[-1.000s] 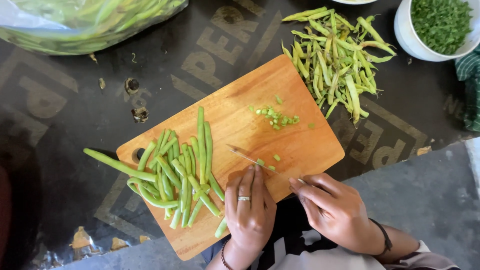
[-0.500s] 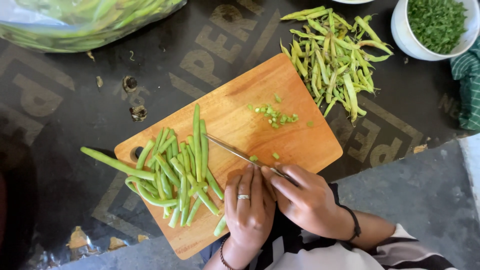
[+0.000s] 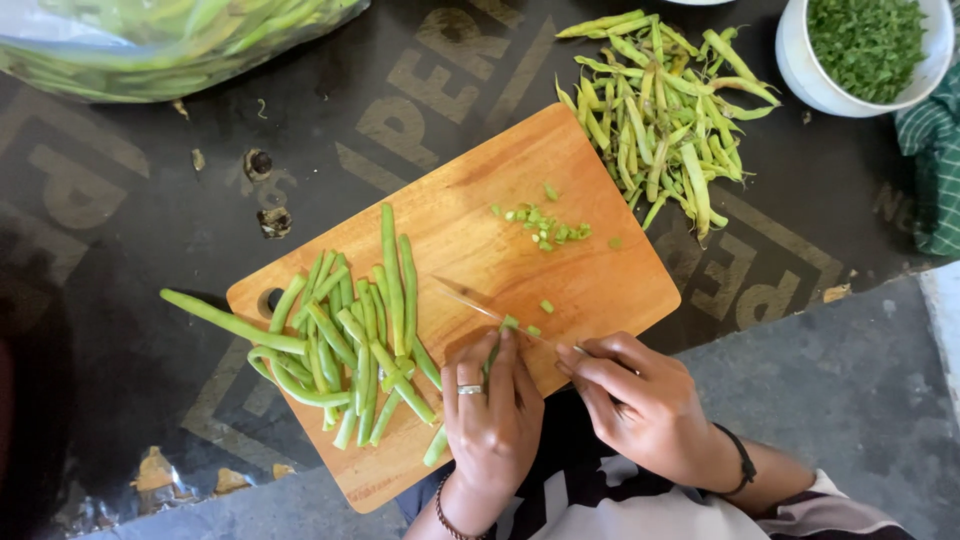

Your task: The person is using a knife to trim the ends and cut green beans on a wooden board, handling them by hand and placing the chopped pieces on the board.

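Your left hand (image 3: 490,415) pins a thin green bean (image 3: 493,352) flat with closed fingers at the lower centre of the wooden cutting board (image 3: 560,290). Your right hand (image 3: 645,405) has a closed grip on a slim-bladed knife (image 3: 480,305), its blade resting on the bean's tip. Whole beans (image 3: 350,335) lie left of it.

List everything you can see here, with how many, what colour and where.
Wooden cutting board: one, orange-brown, centre.
Whole green beans: many, green, board's left.
Chopped bean bits: small heap, green, board's upper right.
Loose bean pile: many, yellow-green, top right.
White bowl of chopped greens: one, top right corner.
Clear plastic bag of beans: one, top left.
Knife: one, across board.
Left hand: pins beans.
Right hand: holds knife.
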